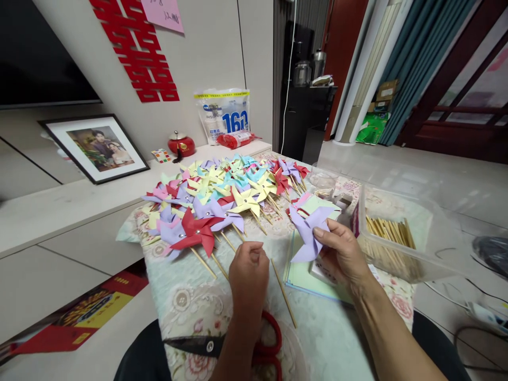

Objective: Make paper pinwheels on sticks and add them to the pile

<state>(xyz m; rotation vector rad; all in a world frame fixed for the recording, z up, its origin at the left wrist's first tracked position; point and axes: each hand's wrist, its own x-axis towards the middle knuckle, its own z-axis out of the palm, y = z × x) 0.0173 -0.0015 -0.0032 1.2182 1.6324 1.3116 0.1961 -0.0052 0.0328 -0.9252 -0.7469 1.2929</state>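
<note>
bag [225, 117] reads "160" — left hand [250, 275] curled closed, right hand [342, 254] pinching purple pinwheel [308, 233]

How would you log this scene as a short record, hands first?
Right hand: holds a purple paper pinwheel
Left hand: curled; whether it holds anything is unclear
Between hands: loose wooden stick on the tablecloth
Near edge: scissors, partly hidden
Beyond left hand: cluster of colourful pinwheels
Right side: clear plastic container holding more sticks
</note>
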